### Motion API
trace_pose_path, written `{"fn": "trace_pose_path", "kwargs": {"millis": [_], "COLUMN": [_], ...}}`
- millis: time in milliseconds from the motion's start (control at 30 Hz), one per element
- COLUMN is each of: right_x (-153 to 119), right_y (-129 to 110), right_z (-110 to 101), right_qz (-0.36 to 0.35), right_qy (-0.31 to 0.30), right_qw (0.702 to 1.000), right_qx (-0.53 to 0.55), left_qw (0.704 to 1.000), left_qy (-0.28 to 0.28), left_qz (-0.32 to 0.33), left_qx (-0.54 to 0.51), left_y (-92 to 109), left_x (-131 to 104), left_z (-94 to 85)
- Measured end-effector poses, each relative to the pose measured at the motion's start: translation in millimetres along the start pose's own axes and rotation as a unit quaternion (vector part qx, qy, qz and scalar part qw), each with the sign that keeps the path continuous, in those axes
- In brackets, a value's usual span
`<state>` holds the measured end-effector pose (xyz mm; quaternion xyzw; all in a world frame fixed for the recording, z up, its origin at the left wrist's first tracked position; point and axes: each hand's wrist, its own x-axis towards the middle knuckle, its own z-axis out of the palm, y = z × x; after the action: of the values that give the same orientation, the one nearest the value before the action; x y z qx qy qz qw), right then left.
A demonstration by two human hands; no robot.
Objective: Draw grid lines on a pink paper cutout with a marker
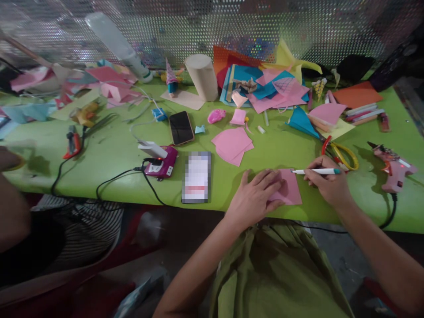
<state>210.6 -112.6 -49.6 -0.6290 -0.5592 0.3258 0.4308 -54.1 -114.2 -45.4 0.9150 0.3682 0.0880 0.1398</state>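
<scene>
A pink paper square [293,190] lies on the green table [132,194] near its front edge. My left hand [256,194] rests flat over the left part of the paper, fingers spread. A white marker with a green end [323,171] is gripped in my right hand [326,183], its tip at the top edge of the paper. Cut pink paper pieces [233,145] lie beyond my left hand. Just past my right hand are scissors with red and yellow handles [344,157].
Two phones [196,176] [181,128] and a purple power adapter [162,163] with cables lie left. A pink glue gun [394,170] is at right. Coloured papers [245,75], a paper roll [202,77] and a bottle [115,42] line the back. Another person's arm [11,198] is at far left.
</scene>
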Motion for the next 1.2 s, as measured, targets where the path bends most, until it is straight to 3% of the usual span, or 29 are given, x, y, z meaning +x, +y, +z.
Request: {"fn": "trace_pose_path", "kwargs": {"millis": [700, 1200], "right_x": [-10.7, -14.8], "right_y": [3.0, -1.6], "right_z": [-6.3, -10.9], "right_qz": [0.007, 0.020], "right_qy": [-0.036, -0.101], "right_qw": [0.999, 0.994], "right_qx": [0.002, 0.032], "left_qw": [1.000, 1.000], "left_qy": [0.007, 0.002], "left_qz": [-0.005, -0.009], "left_qx": [-0.001, 0.000], "left_y": [1.3, 1.3], "left_x": [0.1, 0.2], "left_z": [-1.3, -0.7]}}
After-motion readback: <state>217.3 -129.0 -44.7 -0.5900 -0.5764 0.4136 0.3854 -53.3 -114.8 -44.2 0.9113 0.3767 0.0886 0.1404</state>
